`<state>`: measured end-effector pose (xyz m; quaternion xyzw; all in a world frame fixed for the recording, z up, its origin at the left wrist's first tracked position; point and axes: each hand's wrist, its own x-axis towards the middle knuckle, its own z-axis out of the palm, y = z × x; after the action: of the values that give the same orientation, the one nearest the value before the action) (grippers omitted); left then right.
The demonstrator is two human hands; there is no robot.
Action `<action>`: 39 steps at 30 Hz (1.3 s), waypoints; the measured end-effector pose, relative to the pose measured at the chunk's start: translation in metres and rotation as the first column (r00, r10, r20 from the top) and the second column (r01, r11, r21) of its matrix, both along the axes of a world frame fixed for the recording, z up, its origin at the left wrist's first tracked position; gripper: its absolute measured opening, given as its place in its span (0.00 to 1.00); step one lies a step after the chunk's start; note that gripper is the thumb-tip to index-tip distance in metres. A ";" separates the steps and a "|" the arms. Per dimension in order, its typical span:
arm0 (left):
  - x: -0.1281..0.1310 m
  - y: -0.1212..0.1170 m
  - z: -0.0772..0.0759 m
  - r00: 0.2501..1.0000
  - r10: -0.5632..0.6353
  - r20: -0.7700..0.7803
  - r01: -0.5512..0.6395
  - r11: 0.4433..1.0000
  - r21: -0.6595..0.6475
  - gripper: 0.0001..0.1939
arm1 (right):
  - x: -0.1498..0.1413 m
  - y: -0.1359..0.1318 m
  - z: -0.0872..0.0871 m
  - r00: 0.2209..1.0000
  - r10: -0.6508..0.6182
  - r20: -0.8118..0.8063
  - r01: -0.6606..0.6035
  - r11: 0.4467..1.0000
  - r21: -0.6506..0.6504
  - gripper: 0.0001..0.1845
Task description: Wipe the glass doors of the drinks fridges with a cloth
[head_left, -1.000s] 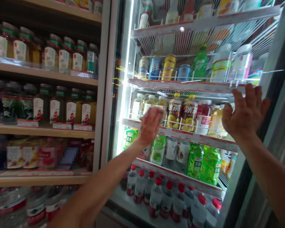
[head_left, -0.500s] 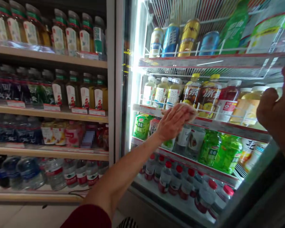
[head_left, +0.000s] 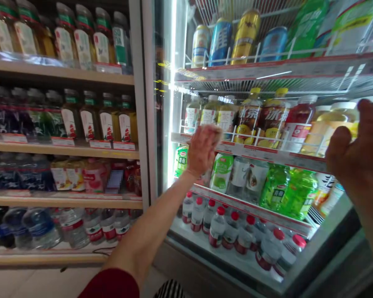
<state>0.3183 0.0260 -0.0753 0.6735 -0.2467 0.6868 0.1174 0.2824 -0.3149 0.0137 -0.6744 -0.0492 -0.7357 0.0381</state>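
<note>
At the left, wooden shelves (head_left: 59,74) carry rows of bottled drinks (head_left: 95,120); larger water bottles (head_left: 42,227) stand on the lowest board. An upright metal frame (head_left: 139,103) separates these shelves from a lit drinks cabinet, whose light strip (head_left: 173,87) runs down its left side. From the near edge, a dark red sleeve (head_left: 112,283) and bare forearm lead up to the left hand (head_left: 201,153). This hand is open and nearly flat, slightly blurred, with a pale cloth (head_left: 216,133) under its fingers and showing beyond the fingertips. The cloth lies in front of the middle shelf, apparently against the clear glass (head_left: 273,74). Above and to its right are cans (head_left: 244,37); to its right are brown drinks with yellow caps (head_left: 248,118); lower right are green bottles (head_left: 275,188). Red-capped bottles (head_left: 217,227) fill the cabinet floor. At the far right, the right hand (head_left: 357,149) is raised and open, thumb apart from the fingers, with nothing visible in it; its contact with the glass cannot be determined.
</note>
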 end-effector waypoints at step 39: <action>-0.015 -0.070 0.032 0.990 -0.128 0.065 0.134 0.987 -0.093 0.30 | -0.042 0.037 -0.033 0.950 -0.065 -0.306 0.035 0.994 -0.103 0.39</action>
<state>0.3035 -0.0437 -0.0434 0.6289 -0.2602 0.7083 0.1875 0.2407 -0.2778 -0.0197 -0.7832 -0.0611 -0.6187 -0.0058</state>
